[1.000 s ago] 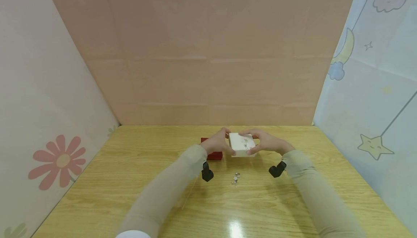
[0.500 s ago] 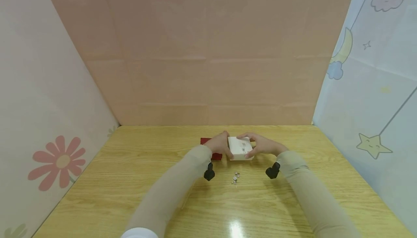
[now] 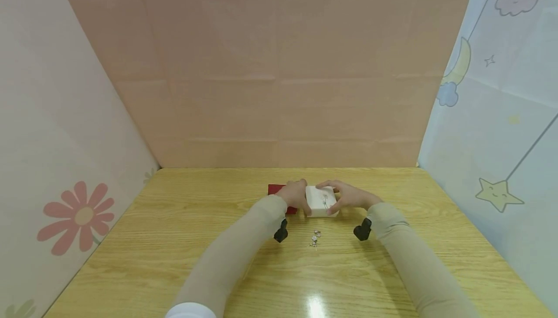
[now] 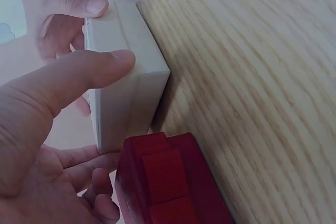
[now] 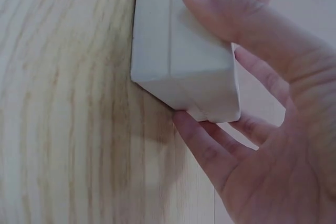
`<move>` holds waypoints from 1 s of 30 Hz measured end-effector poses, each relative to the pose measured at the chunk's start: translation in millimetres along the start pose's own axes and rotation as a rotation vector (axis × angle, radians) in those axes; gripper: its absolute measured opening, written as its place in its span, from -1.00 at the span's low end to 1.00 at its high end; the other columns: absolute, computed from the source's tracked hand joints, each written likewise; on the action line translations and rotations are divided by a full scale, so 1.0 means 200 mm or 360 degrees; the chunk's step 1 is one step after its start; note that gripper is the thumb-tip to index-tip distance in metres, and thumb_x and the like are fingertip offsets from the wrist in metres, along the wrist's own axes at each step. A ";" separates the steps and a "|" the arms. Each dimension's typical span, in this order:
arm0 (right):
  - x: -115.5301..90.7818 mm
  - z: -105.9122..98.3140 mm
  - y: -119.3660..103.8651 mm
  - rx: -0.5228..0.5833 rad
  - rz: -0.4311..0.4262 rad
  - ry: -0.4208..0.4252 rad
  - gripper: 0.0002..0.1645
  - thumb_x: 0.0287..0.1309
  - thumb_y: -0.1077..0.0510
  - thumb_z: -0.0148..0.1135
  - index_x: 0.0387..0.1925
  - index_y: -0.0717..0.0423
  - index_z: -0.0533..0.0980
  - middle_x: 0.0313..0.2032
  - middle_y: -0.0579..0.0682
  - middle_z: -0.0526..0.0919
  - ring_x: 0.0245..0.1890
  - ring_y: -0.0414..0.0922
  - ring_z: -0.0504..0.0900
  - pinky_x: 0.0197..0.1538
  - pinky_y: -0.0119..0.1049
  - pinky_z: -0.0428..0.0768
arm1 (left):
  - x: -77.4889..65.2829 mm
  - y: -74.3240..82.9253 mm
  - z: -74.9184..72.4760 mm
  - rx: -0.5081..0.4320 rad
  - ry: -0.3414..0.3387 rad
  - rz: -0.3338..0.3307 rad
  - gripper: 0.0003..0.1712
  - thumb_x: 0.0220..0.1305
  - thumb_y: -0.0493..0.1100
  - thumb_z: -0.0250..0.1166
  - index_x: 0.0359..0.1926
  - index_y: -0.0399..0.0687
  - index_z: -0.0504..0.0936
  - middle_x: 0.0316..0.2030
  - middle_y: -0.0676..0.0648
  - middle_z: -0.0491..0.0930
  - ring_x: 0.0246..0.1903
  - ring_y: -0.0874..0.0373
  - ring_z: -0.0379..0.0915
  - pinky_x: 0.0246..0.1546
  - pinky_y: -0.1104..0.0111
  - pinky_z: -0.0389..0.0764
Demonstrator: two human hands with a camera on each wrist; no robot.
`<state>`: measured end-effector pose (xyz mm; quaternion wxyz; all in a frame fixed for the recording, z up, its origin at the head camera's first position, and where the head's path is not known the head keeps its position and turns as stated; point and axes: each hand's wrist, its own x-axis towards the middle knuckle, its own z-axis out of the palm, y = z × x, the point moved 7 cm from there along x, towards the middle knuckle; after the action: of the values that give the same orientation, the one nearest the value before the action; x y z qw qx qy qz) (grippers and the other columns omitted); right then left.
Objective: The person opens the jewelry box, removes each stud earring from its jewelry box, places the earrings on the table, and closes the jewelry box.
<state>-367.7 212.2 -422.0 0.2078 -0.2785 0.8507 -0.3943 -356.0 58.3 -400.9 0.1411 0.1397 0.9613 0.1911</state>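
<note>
A small white box with a faint printed design on its lid is held between both hands, its base at or just above the tabletop. My left hand grips its left end, thumb on the near side and fingers behind. On the opposite end my right hand grips it, thumb on the near side and fingertips at the far side. A seam runs along the box's side. Close by the left hand lies a red box with a ribbon band, partly hidden by that hand in the head view.
Several small silvery jewellery pieces lie on the wooden table, on the near side of the white box. A pinkish-brown backdrop rises behind the table, with patterned white panels on the sides.
Both hands have brought the white box nearer to me, lower and slightly to the left. The red box and the jewellery have stayed in place.
</note>
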 end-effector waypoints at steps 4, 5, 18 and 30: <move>0.00 0.00 -0.01 -0.0021 -0.0008 0.0005 0.00 -0.10 0.12 0.53 0.38 0.00 0.25 0.43 0.23 0.03 0.34 0.40 0.09 0.18 0.27 0.29 | 0.00 0.00 0.00 0.0028 0.0006 -0.0005 -0.07 -0.16 0.03 0.59 0.25 -0.05 0.35 -0.07 -0.04 0.50 -0.07 0.07 0.35 -0.12 0.18 0.58; 0.00 0.00 -0.01 -0.0020 -0.0010 -0.0001 0.00 -0.09 0.13 0.53 0.39 0.01 0.24 0.43 0.23 0.03 0.34 0.40 0.10 0.17 0.26 0.31 | 0.00 0.00 0.00 0.0033 0.0006 -0.0005 -0.06 -0.16 0.03 0.59 0.25 -0.06 0.35 -0.06 -0.04 0.50 -0.06 0.07 0.36 -0.11 0.18 0.58; 0.02 0.00 0.01 0.0070 -0.0004 -0.0052 0.01 -0.07 0.18 0.51 0.40 0.08 0.20 0.41 0.26 0.04 0.29 0.38 0.18 0.03 -0.03 0.47 | 0.02 0.00 0.01 0.0084 -0.0003 -0.0034 -0.04 -0.17 0.06 0.59 0.26 -0.06 0.35 -0.07 -0.08 0.44 -0.13 0.08 0.34 -0.17 0.16 0.57; 0.00 -0.05 -0.07 -0.0166 0.0044 -0.0015 0.11 0.08 -0.05 0.41 0.51 0.02 -0.02 0.49 0.23 -0.13 0.42 0.39 -0.09 0.25 0.38 0.16 | -0.07 -0.01 -0.16 -0.0099 0.0097 0.0184 0.07 0.02 0.04 0.49 0.45 -0.15 0.13 0.37 -0.14 0.28 0.28 -0.05 0.32 0.22 0.08 0.40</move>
<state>-368.4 210.8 -403.8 0.2024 -0.2791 0.8729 -0.3452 -354.7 41.3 -371.0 0.1047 0.1846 0.9490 0.2330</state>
